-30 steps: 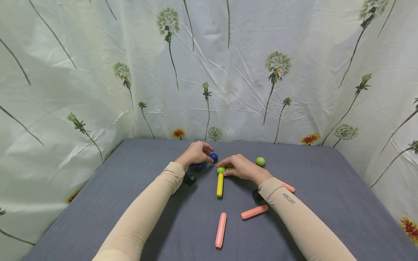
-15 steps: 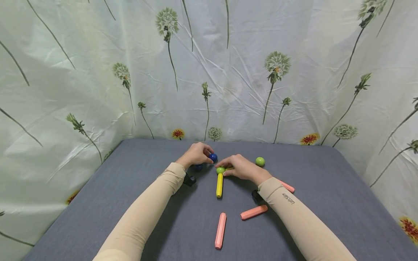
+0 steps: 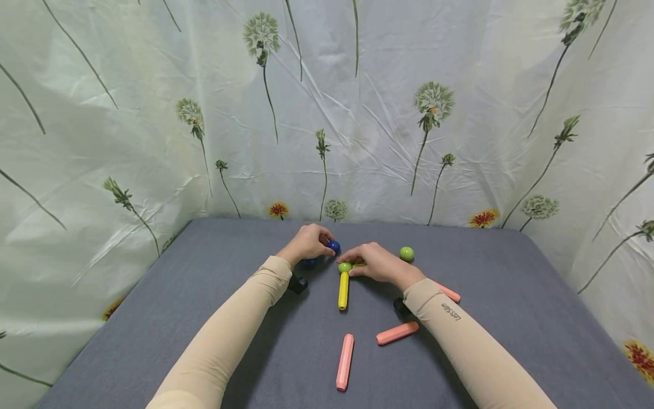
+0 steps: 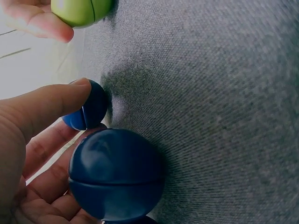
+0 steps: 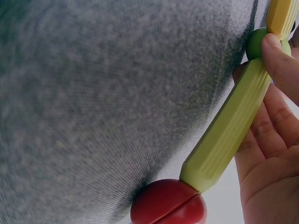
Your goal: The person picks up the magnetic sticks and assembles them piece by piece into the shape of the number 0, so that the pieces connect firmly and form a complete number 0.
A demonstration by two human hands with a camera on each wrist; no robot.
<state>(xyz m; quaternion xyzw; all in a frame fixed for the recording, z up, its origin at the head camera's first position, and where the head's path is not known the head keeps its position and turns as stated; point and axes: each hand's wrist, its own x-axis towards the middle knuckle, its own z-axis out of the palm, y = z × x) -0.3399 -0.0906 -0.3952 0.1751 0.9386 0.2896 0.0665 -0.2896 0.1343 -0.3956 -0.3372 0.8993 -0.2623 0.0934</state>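
Near the back of the table my left hand (image 3: 308, 241) pinches a glossy blue ball (image 3: 334, 246) between thumb and fingers. A second blue ball (image 4: 117, 172) sits close beside that hand, largest in the left wrist view. My right hand (image 3: 380, 262) grips a lime green ball (image 3: 345, 267), with the thumb on it. From this ball a yellow ribbed stick (image 3: 343, 292) points toward me. A light green ribbed stick (image 5: 224, 130) runs from it under the right hand, ending at a red ball (image 5: 163, 203) that the hand hides in the head view.
On the grey cloth table (image 3: 286, 363) lie a salmon stick (image 3: 344, 362) in front, another salmon stick (image 3: 397, 333) right of it, and a third salmon stick (image 3: 449, 291) partly behind the right sleeve. A loose green ball (image 3: 407, 254) is behind the right hand. A flowered curtain (image 3: 378, 113) hangs behind.
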